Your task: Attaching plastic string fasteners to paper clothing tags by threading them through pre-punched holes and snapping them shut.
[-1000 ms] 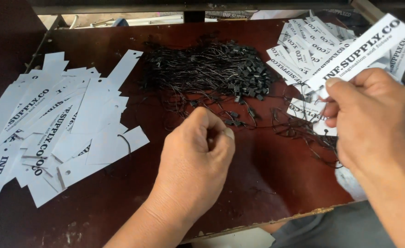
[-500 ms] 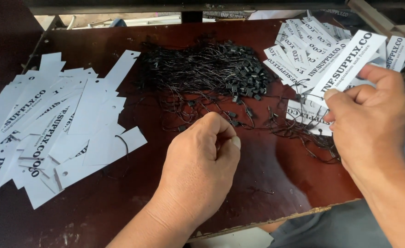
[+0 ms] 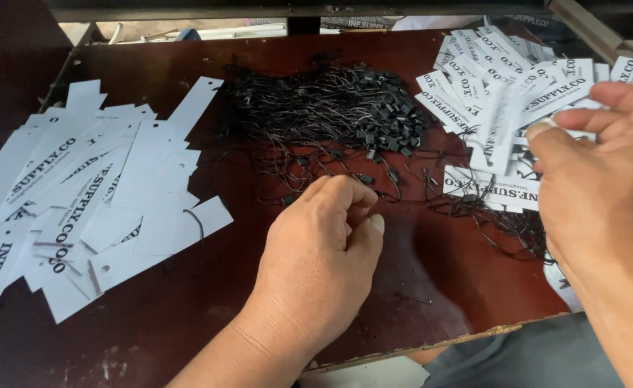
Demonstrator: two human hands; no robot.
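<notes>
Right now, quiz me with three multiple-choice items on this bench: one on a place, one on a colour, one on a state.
1. Where is the pile of strings?
A. Between the two tag heaps
B. On the floor
C. Under the left heap

2. What colour are the tags?
A. Yellow
B. White
C. Blue

3. How is the left hand?
A. Flat, palm up
B. Off the table
C. Curled, fingertips pinched together

Answers: 1 A, the strings lie mid-table between heaps. 2 B, the card is white with dark print. 3 C, thumb meets bent fingers; the right hand holds a tag.
</notes>
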